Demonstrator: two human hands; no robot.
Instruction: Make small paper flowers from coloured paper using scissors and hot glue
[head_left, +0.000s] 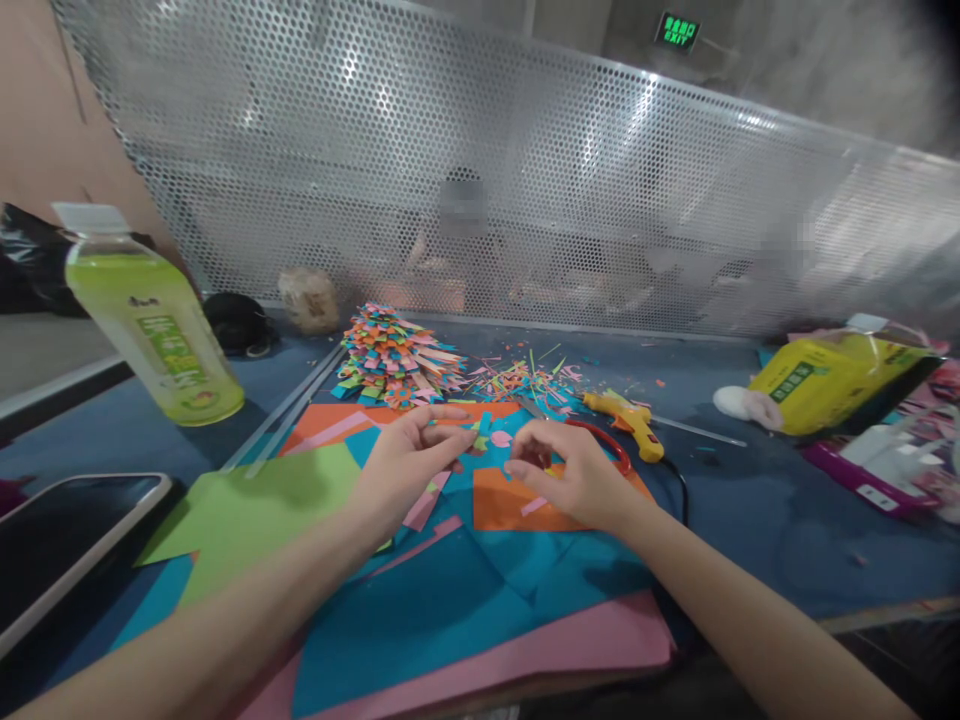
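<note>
My left hand [420, 450] pinches a small green paper piece [480, 438] between thumb and forefinger, above the layered paper. Close by, a pink paper petal [501, 438] shows between the two hands. My right hand [574, 465] has its fingers curled, the thumb near the forefinger; anything inside is too small or hidden to make out. Behind that hand lie scissors with a red handle [611, 445], partly covered by it. Under both hands are blue paper [435, 600], an orange sheet [491, 505] and pink strips [427, 505].
Behind the hands stand a cone of colourful paper strips [397, 355] and a heap of scraps [525, 380]. A yellow glue gun [630, 420] lies to the right. At left are a green drink bottle [161, 330] and a phone [75, 540]; a yellow bottle [825, 380] lies at right.
</note>
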